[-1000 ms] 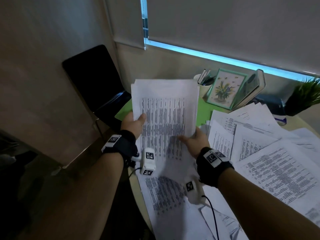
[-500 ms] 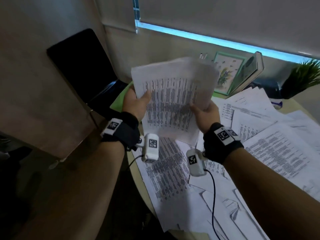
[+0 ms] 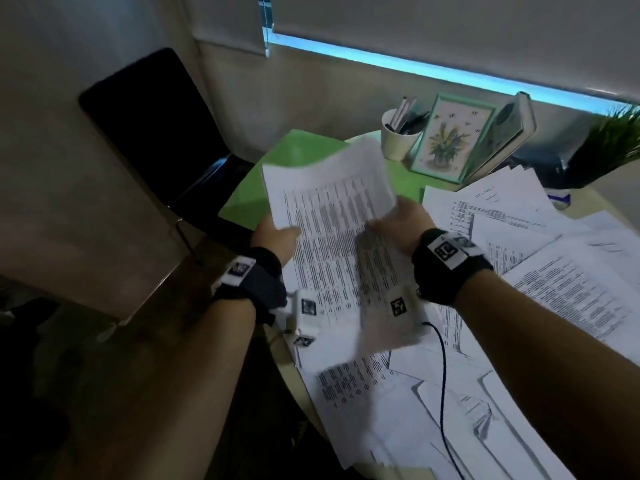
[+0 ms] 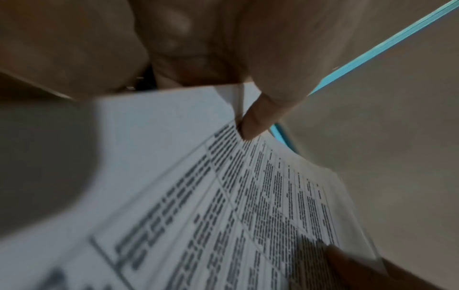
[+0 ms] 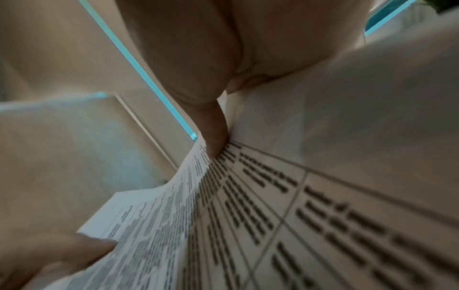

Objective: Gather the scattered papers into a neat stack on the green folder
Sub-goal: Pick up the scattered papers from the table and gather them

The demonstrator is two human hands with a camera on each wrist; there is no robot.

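Observation:
I hold a bundle of printed papers (image 3: 332, 216) in the air between both hands, tilted away from me over the near part of the green folder (image 3: 298, 150). My left hand (image 3: 277, 237) pinches its left edge, thumb on top. My right hand (image 3: 401, 226) grips the right edge. In the left wrist view the thumb (image 4: 255, 121) presses on the papers (image 4: 223, 196). The right wrist view shows the thumb (image 5: 216, 135) on the printed sheets (image 5: 273, 215). Many loose papers (image 3: 554, 271) lie scattered over the round table to the right and in front.
A black chair (image 3: 149, 133) stands left of the table. At the back stand a white pen cup (image 3: 398, 133), a framed flower picture (image 3: 450, 140), a leaning book (image 3: 509, 133) and a green plant (image 3: 613, 140). A black cable (image 3: 443, 375) runs from my right wrist.
Both hands have lowered the bundle from upright in front of me and tipped it forward toward the green folder. The folder now shows behind it.

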